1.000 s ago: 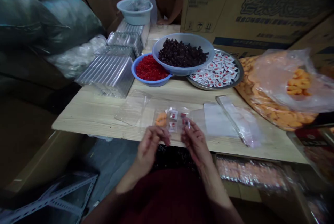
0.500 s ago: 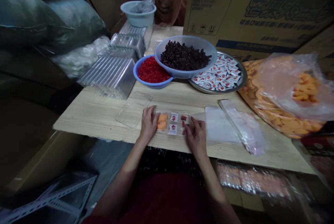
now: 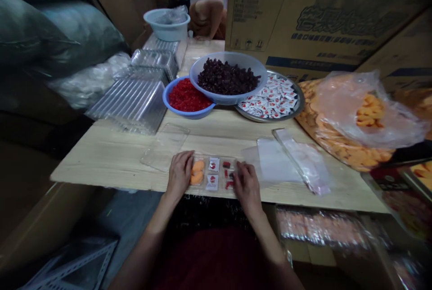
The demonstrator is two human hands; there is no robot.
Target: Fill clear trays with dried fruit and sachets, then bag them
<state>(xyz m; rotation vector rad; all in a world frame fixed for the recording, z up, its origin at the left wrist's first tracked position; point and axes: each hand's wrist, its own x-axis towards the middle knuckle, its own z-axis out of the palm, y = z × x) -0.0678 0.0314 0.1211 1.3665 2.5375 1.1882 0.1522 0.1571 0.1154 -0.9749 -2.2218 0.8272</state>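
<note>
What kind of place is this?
Probably a small packing room, maybe for snacks or sweets. There's a stack of clear trays, a bowl heaped with dark pieces, and a tray holding orange pieces, little packets and red bits in separate spaces.

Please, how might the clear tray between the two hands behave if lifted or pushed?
The clear tray looks thin-walled, so it would probably flex a little. It is likely light, holding a few orange pieces, two white sachets and small red pieces. Lying low and flat on the table, it seems unlikely to tip.
</note>
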